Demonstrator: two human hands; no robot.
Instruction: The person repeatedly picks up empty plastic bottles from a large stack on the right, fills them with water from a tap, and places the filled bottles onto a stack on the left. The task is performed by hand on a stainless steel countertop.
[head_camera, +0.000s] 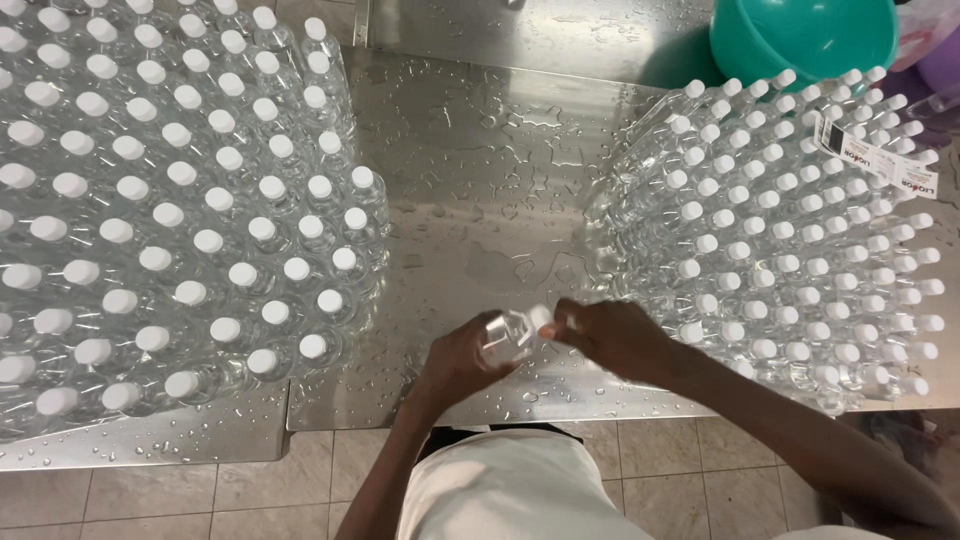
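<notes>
Head camera looks down at two hands over a wet steel table (480, 180). At 6 o'clock, the left hand (455, 360) wraps tight around a small clear bottle (505, 338). The right hand (610, 335) pinches the bottle's white cap (540, 317) with its fingers closed. At 9 o'clock stands a big crowd of white-capped bottles (170, 210). At 3 o'clock stands another crowd of bottles (790, 240). At 1 o'clock sits a green bowl (800, 35).

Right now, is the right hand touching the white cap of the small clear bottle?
Touching. The head view shows the right hand with its fingers closed on the white cap of the small clear bottle, which the left hand holds.
</notes>
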